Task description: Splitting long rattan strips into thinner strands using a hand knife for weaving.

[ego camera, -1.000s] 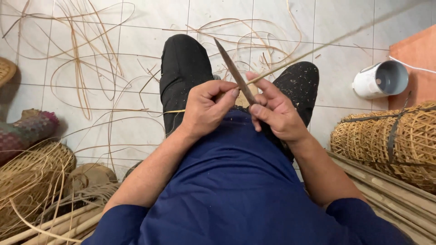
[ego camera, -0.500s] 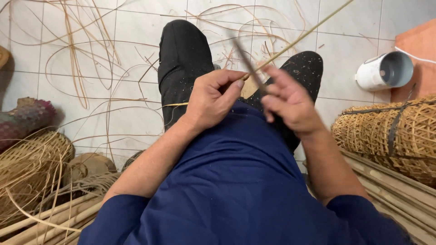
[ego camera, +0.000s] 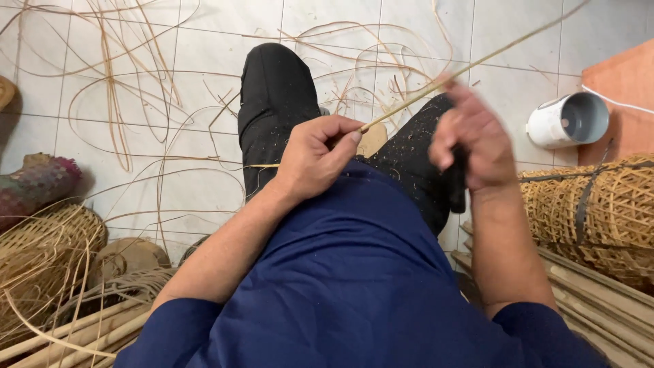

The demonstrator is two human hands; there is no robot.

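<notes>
My left hand is closed around a long thin rattan strip, pinching it over my lap. The strip runs from that hand up and right, out past the top of the view. My right hand is blurred and raised above my right knee, fingers curled, its fingertips close to the strip. The knife it held a moment ago is hidden behind the hand. My knees in black trousers carry pale shavings.
Loose rattan strips curl over the tiled floor ahead. A white cylindrical container lies beside an orange board at right. Below them lies a woven cane roll. Baskets and cane sticks crowd the left.
My right hand has swept from beside the left hand out to the right and upward along the strip. The knife blade, visible before, is out of sight. The left hand keeps its grip.
</notes>
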